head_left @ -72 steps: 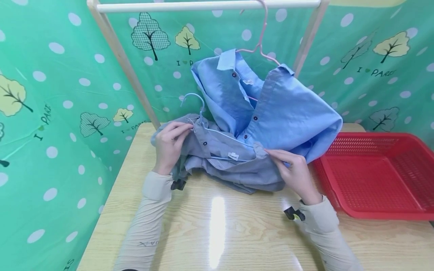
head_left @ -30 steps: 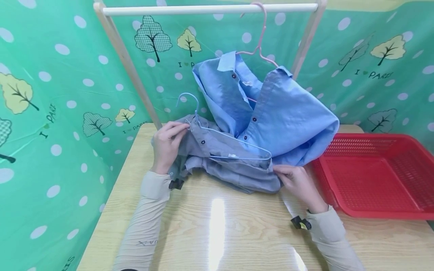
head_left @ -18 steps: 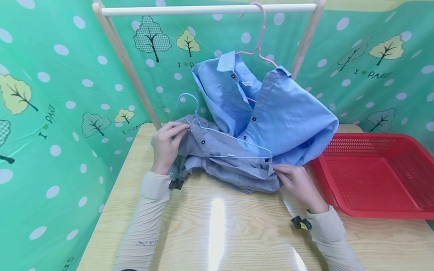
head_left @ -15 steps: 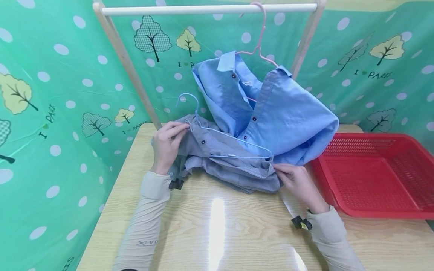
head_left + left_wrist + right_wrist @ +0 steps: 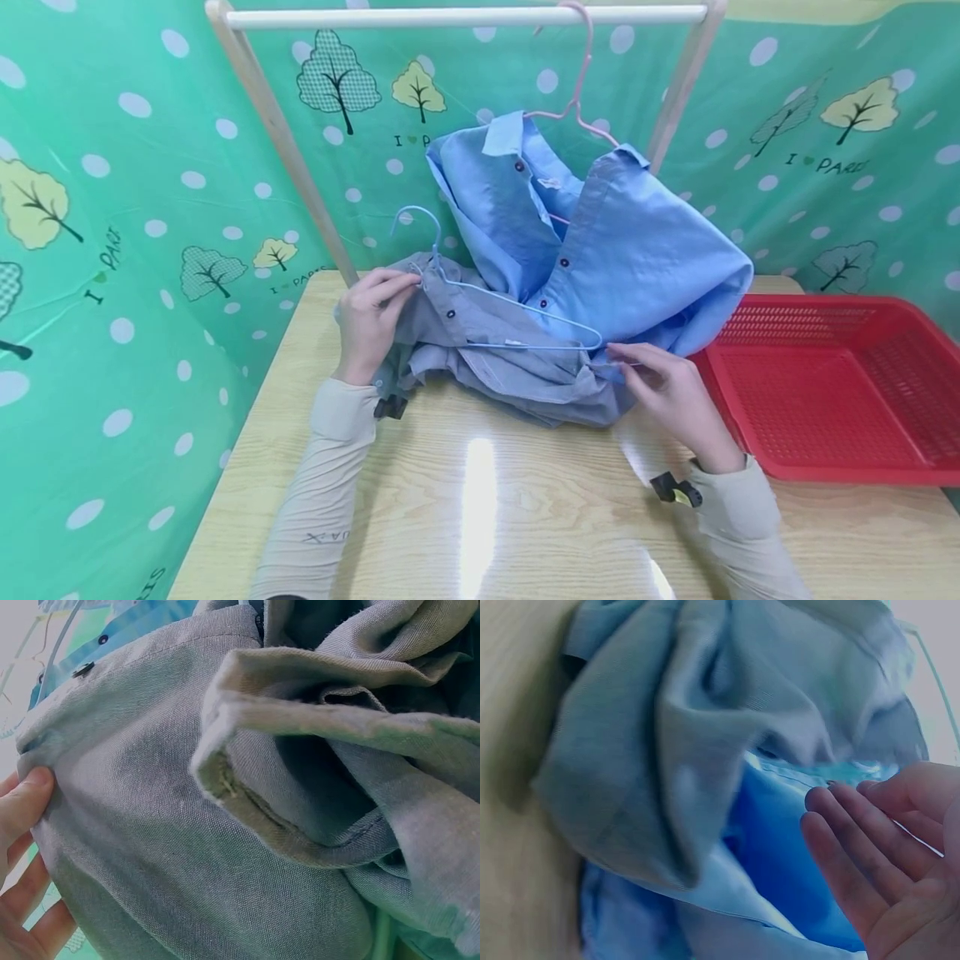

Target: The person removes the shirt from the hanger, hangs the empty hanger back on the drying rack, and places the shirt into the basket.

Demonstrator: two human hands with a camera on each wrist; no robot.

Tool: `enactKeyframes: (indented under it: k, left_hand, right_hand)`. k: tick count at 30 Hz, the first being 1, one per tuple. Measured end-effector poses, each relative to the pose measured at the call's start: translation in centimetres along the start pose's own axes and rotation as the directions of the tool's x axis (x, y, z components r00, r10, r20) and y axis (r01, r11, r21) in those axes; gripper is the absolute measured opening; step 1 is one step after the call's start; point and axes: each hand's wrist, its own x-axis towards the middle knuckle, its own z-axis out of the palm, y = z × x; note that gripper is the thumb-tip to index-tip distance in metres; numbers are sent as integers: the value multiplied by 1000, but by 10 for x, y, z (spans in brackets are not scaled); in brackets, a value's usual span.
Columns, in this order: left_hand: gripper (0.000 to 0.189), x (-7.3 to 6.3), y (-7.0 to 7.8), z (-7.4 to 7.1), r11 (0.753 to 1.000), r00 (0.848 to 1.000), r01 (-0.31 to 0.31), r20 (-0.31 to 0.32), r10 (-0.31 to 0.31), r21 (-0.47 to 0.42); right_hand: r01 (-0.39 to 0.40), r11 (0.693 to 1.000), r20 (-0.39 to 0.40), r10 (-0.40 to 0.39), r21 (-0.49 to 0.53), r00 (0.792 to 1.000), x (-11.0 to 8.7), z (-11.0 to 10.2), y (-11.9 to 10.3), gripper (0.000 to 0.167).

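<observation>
A grey button shirt (image 5: 502, 375) lies bunched on the table, with a light blue hanger (image 5: 525, 310) partly inside its neck. My left hand (image 5: 369, 321) pinches the shirt near the hanger's hook; in the left wrist view the thumb (image 5: 36, 787) presses on the cloth edge. At the hanger's right end, my right hand (image 5: 671, 392) is apart from the grey cloth. The right wrist view shows its fingers (image 5: 855, 855) loosely extended beside the shirt's fold. That end of the hanger sticks out bare from the collar.
Behind, a light blue shirt (image 5: 637, 242) hangs on a pink hanger (image 5: 577, 92) from the rack's white bar (image 5: 412, 18). Its lower part touches the grey shirt. A red basket (image 5: 832, 400) stands at the right on the wooden table (image 5: 420, 517).
The right hand has let go of the grey shirt's right edge, which has dropped below the hanger's end. It has moved slightly up and right. The left hand keeps its pinch.
</observation>
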Motion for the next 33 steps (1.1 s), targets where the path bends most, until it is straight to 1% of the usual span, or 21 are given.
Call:
enactKeyframes:
  k: [3, 7, 12, 17, 21, 24, 29, 33]
  left_hand:
    - [10, 0, 0, -1, 1000, 1000, -4, 2, 4, 4]
    - [10, -1, 1, -1, 1000, 1000, -13, 10, 13, 15]
    - [11, -1, 2, -1, 1000, 1000, -24, 15, 24, 18]
    - [11, -2, 2, -1, 1000, 999, -31, 17, 30, 6]
    - [11, -2, 2, 1, 1000, 1000, -25, 11, 25, -14]
    - [11, -2, 2, 1, 1000, 999, -29, 20, 30, -11]
    - [12, -3, 3, 2, 999, 998, -37, 43, 37, -12]
    - [12, -4, 4, 2, 999, 998, -35, 45, 36, -28]
  right_hand:
    - [-5, 999, -8, 5, 32, 1000, 4, -5, -3, 37]
    - [16, 999, -38, -14, 34, 999, 10, -8, -7, 37]
    - [50, 998, -60, -47, 46, 997, 19, -6, -12, 38]
    - [75, 997, -61, -73, 36, 995, 25, 0, -14, 38]
    - [54, 997, -32, -52, 49, 998, 29, 6, -16, 37]
    - [40, 997, -12, -39, 60, 999, 33, 12, -17, 37]
    - [40, 997, 11, -41, 69, 999, 41, 21, -20, 36]
    - [40, 996, 41, -44, 85, 998, 47, 25, -23, 34]
